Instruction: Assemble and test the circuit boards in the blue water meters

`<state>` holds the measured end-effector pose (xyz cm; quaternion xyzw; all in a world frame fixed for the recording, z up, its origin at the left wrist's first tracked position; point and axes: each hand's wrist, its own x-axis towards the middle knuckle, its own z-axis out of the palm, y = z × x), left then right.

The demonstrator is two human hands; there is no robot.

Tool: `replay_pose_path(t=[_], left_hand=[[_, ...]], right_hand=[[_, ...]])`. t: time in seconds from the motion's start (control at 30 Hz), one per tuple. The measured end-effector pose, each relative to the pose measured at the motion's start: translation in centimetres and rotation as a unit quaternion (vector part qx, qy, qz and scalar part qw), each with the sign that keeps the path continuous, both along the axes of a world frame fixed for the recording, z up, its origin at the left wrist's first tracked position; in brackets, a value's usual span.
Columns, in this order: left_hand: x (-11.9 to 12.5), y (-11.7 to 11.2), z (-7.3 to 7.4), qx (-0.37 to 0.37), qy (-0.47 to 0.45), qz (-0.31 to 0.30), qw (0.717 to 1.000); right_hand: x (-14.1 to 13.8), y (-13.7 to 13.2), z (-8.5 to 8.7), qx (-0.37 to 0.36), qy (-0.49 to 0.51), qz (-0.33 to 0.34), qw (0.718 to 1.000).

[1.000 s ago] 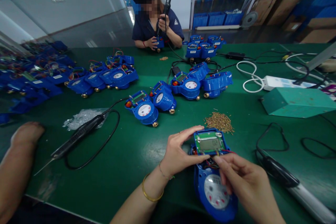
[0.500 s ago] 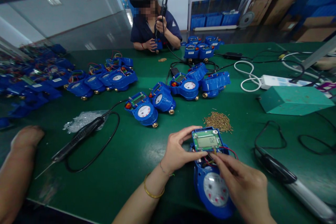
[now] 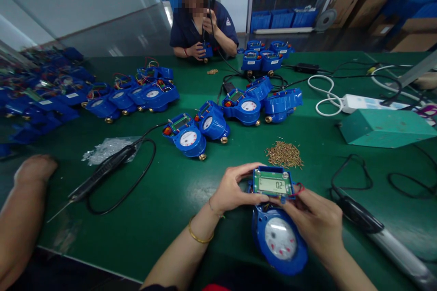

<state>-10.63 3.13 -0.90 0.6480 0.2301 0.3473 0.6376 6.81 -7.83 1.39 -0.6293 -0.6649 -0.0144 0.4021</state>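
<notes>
A blue water meter (image 3: 280,241) lies in front of me, its round dial facing up. Above the dial, its display module (image 3: 272,185), a green circuit board with a small lit screen in a blue frame, reads what looks like 0.2. My left hand (image 3: 235,188) grips the module's left side, thumb along the lower edge and fingers behind the top. My right hand (image 3: 314,218) is closed at the lower right corner of the module, its thumb at the lower edge. Red wires (image 3: 299,188) loop out beside the right fingers, and the fingertips are partly hidden.
Brass screws (image 3: 284,154) lie heaped behind the meter. Several blue meters (image 3: 189,138) stand farther back. A black electric screwdriver (image 3: 102,173) lies left, another tool (image 3: 372,223) right, near a green box (image 3: 387,128). A co-worker (image 3: 205,27) sits opposite; another person's arm (image 3: 25,204) rests left.
The display module has tilted and turned so its screen reads more squarely. My right hand has shifted from the wires below it to its lower right corner. The camera view moved slightly.
</notes>
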Motion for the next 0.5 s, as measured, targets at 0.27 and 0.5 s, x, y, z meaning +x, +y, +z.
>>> replay_pose_path(t=[0.27, 0.5], left_hand=[[0.9, -0.5, 0.8, -0.019, 0.001, -0.039, 0.999], [1.4, -1.0, 2.5, 0.122, 0.085, 0.047, 0.988]], right_hand=[[0.1, 0.0, 0.5, 0.013, 0.000, -0.006, 1.000], [0.2, -0.3, 0.1, 0.019, 0.008, 0.016, 1.000]])
